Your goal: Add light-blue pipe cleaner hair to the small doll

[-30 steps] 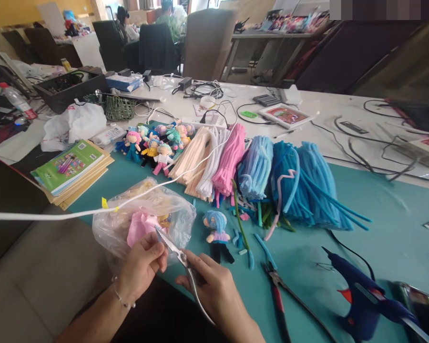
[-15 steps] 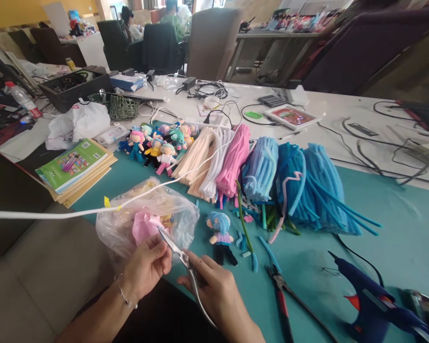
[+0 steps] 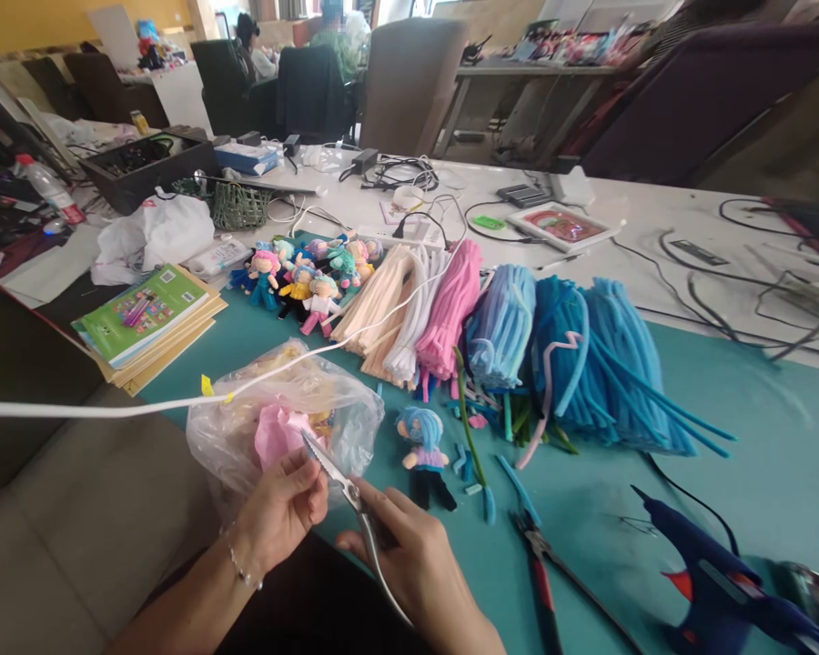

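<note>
My left hand (image 3: 283, 509) is closed, thumb and fingers pinching the lower edge of a thin pink sheet (image 3: 278, 435), paper or cloth. In my right hand (image 3: 416, 555) is a pair of silver scissors (image 3: 347, 489), its toothed blade pointing up and left. The blade tip lies at the right edge of the pink sheet, over my left fingertips. Behind the sheet rests a clear plastic bag (image 3: 355, 409) with yellowish contents. Right of the bag lies a small doll (image 3: 424, 455) with blue hair, a lilac top and black legs.
Bundles of fuzzy stems, pink (image 3: 450, 314) and blue (image 3: 501, 327) among them, stand mid-table beside several small dolls (image 3: 304, 282). Pliers (image 3: 536, 555) and a blue glue gun (image 3: 702, 564) lie at right. A white cable (image 3: 136, 409) crosses in front; books (image 3: 140, 314) sit at left.
The view has shifted slightly, so the table's things appear a little further right. My hands, the scissors and the pink sheet keep nearly the same pose.
</note>
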The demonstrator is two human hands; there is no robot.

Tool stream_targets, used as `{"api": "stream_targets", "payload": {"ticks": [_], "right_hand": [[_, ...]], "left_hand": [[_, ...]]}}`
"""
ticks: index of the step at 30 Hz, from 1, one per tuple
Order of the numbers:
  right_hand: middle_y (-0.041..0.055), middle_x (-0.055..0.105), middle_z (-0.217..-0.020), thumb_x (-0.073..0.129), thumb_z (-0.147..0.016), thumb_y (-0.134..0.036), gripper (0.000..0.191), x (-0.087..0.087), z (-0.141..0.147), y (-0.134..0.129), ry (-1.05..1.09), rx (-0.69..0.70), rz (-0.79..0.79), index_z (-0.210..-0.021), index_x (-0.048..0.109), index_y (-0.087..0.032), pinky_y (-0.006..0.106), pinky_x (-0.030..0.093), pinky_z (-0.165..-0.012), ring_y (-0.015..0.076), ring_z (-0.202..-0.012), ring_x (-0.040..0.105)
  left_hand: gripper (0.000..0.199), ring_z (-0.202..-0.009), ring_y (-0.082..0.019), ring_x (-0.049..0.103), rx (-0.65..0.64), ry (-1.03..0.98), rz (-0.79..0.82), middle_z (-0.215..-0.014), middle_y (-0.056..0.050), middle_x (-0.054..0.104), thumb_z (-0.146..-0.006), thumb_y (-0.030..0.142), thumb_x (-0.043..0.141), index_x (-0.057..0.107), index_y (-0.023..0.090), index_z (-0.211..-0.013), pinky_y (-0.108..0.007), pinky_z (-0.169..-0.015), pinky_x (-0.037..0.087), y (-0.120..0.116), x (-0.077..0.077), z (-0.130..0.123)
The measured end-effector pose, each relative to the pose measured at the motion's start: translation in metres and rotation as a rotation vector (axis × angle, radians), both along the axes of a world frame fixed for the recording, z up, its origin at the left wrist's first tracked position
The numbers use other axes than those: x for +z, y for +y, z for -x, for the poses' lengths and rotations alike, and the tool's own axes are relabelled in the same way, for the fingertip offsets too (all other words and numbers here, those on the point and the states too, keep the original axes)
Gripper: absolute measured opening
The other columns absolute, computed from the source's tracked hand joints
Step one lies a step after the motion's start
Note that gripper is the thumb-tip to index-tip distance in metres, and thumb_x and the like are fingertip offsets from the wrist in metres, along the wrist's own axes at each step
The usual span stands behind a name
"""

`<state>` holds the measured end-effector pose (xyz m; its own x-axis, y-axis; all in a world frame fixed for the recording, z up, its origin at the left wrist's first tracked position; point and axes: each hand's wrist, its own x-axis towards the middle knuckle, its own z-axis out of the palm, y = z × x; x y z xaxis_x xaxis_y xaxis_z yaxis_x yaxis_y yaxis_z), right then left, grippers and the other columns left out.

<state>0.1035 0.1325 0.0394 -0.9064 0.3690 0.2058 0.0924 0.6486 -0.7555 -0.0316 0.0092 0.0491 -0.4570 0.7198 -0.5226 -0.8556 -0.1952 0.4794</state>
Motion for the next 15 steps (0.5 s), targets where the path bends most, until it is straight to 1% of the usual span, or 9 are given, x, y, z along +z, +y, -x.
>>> {"api": "stream_targets", "payload": {"ticks": [4, 9, 15], "right_hand": [[0.0021, 0.059, -0.065, 0.061, -0.093, -0.057, 0.053, 0.0006, 0.0005, 0.0001, -0.022, -0.019, -0.044, -0.124, 0.073, -0.016, 0.022, 0.044, -0.046, 0.0124, -0.047, 0.052], [0.0019, 0.056, -0.064, 0.05, -0.097, -0.061, 0.058, 0.0017, 0.0001, 0.0002, 0.001, -0.008, -0.082, -0.121, 0.074, -0.014, 0.022, 0.041, -0.044, 0.0121, -0.045, 0.05], [0.0014, 0.056, -0.065, 0.054, -0.096, -0.058, 0.053, 0.0042, -0.0011, 0.0022, -0.028, -0.003, -0.119, -0.12, 0.074, -0.014, 0.021, 0.041, -0.044, 0.0116, -0.045, 0.049]], "left_hand": [[0.05, -0.044, -0.005, 0.047, -0.009, 0.018, 0.008, -0.055, 0.005, 0.056, -0.049, 0.036, 0.099, 0.058, 0.015, -0.066, -0.017, -0.041, 0.036, -0.0006, -0.0007, -0.0001], [0.051, -0.043, -0.005, 0.048, -0.005, 0.05, 0.027, -0.053, 0.004, 0.056, -0.049, 0.038, 0.099, 0.057, 0.015, -0.065, -0.018, -0.041, 0.036, -0.0003, -0.0006, -0.0003], [0.051, -0.04, -0.005, 0.049, 0.013, 0.098, 0.054, -0.05, 0.005, 0.056, -0.048, 0.037, 0.099, 0.055, 0.015, -0.061, -0.017, -0.041, 0.036, -0.0005, 0.002, -0.0003]]}}
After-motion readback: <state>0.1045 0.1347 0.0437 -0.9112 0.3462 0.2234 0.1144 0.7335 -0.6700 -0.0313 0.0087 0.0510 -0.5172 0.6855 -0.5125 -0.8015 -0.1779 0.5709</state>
